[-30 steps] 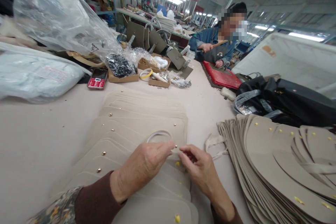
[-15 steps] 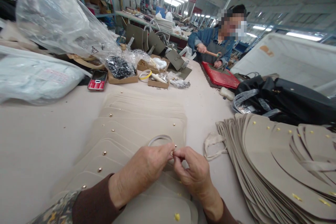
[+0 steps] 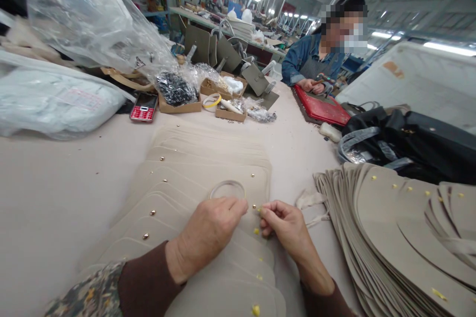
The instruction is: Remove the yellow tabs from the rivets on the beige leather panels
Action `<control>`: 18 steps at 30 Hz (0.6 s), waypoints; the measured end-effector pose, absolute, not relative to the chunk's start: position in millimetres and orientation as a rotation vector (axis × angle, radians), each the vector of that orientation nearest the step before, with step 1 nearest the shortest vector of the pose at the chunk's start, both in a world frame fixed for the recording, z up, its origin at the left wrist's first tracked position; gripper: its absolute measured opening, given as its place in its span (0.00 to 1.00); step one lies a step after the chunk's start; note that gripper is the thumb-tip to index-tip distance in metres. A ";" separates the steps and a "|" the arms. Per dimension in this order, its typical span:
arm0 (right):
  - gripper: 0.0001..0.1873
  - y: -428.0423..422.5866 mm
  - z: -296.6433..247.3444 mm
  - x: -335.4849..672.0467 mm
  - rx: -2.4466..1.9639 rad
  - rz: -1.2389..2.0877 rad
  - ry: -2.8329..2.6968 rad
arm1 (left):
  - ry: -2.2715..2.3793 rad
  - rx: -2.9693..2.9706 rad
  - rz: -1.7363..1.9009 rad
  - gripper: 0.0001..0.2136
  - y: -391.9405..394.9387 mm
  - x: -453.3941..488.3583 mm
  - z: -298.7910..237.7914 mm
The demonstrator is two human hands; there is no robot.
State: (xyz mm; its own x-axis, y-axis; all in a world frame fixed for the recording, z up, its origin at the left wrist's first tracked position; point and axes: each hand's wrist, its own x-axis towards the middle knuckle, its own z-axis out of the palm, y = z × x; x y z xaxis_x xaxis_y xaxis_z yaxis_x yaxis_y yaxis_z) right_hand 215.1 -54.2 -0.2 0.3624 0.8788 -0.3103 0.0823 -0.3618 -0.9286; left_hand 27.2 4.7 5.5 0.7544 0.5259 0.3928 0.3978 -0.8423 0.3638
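Note:
Overlapping beige panels (image 3: 201,173) lie fanned out in front of me, with gold studs along both edges. My left hand (image 3: 213,225) is closed over them, gripping a narrow roll of tape (image 3: 227,183) whose ring stands up behind the fingers. To its right, my right hand (image 3: 284,225) pinches a small piece of yellow tape (image 3: 259,209) close beside a gold stud (image 3: 254,206). Whether the tape touches the panel I cannot tell. Several lower panels carry yellow tape bits (image 3: 255,310) on their right edge.
A thick stack of beige panels (image 3: 368,218) with yellow marks stands at right, a black bag (image 3: 420,138) behind it. Beyond are a red phone (image 3: 143,107), small boxes of hardware (image 3: 180,106) and plastic bags (image 3: 55,94). A co-worker (image 3: 316,62) works at a red pad (image 3: 322,106).
My hands were together at the tape roll and have come apart. The right hand has moved right with a piece of yellow tape. Across the table, the co-worker's hammer has come down.

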 end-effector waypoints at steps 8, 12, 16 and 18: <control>0.14 -56.0 -7.5 212.9 -1.865 0.851 -1.267 | 0.890 2.810 0.366 0.04 16.5 31.8 1.0; 0.11 -50.9 -1.9 207.3 -1.913 0.557 -1.560 | 0.880 2.806 0.365 0.04 15.1 30.5 0.1; 0.08 -47.3 -2.4 208.9 -1.967 0.524 -1.538 | 0.860 2.808 0.356 0.04 15.5 29.3 -0.2; 0.12 -49.0 -6.6 212.6 -1.991 0.611 -1.398 | 0.860 2.808 0.347 0.04 15.9 29.0 0.0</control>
State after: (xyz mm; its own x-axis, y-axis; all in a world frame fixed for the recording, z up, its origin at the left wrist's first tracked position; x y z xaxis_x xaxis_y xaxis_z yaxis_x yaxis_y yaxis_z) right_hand 212.6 -49.0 -6.6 0.3319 0.9431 -0.0196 0.6544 -0.2452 -0.7153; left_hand 29.0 15.9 0.0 0.8052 0.5688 0.1677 0.5259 -0.8156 0.2414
